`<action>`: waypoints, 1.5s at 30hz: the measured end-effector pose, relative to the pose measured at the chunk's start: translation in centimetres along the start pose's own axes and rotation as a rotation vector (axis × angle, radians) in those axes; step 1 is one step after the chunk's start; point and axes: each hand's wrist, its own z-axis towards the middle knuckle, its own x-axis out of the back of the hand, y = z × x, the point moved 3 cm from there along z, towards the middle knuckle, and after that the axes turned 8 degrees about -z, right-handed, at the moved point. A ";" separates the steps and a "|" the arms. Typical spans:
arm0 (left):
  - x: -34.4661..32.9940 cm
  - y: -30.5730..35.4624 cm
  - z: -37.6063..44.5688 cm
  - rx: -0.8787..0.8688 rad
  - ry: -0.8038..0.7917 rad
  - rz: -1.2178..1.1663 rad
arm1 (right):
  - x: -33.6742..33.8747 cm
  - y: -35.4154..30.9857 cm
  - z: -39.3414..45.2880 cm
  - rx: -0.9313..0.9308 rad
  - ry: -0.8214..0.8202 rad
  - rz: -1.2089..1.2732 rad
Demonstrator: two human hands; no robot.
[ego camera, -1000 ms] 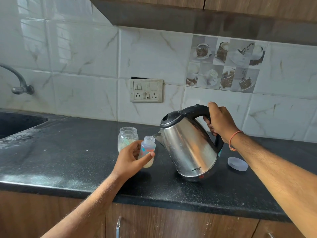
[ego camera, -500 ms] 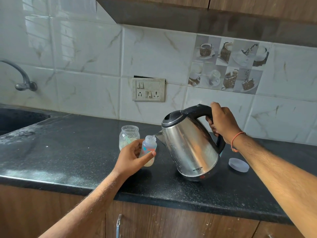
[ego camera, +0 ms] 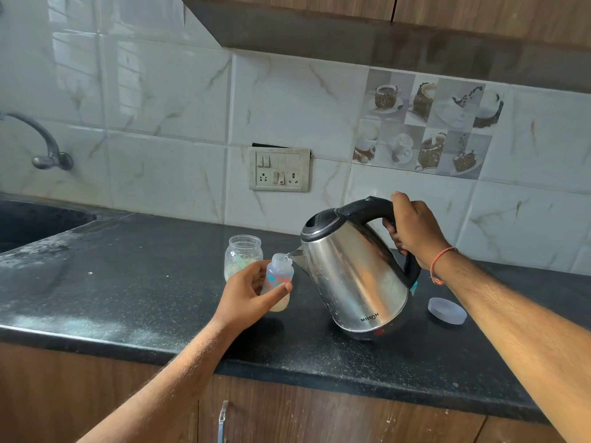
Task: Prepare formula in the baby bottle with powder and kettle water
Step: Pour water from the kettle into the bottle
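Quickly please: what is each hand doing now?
Left hand: holds the baby bottle.
Right hand: grips the kettle handle, pouring.

A small clear baby bottle (ego camera: 277, 282) is stood upright on the black counter, uncapped, with a pale cream layer at its bottom and coloured print on its side. A steel kettle (ego camera: 355, 279) with a black lid and handle is tilted toward it — the spout is held just over the bottle's mouth, and a thin stream of water is seen there. A clear powder jar (ego camera: 243, 257) is set open just behind the bottle, pale powder and a scoop inside.
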 end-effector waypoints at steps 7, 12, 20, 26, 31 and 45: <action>0.0 0.0 -0.1 -0.004 0.008 0.008 | 0.0 0.0 0.1 0.003 0.001 -0.013; -0.1 0.1 -0.1 0.002 0.011 0.008 | -0.1 0.0 0.1 0.011 -0.004 -0.015; 0.0 0.0 -0.1 0.010 0.010 0.030 | -0.1 0.1 0.2 0.010 -0.007 -0.021; 0.1 -0.3 0.1 0.014 0.004 0.041 | 0.0 0.0 0.2 0.009 -0.005 -0.034; 0.1 -0.2 0.1 0.017 -0.007 0.047 | 0.0 -0.2 0.1 0.027 -0.004 -0.062; 0.2 -0.2 0.0 0.032 -0.006 0.053 | 0.1 -0.3 0.0 0.046 -0.010 -0.072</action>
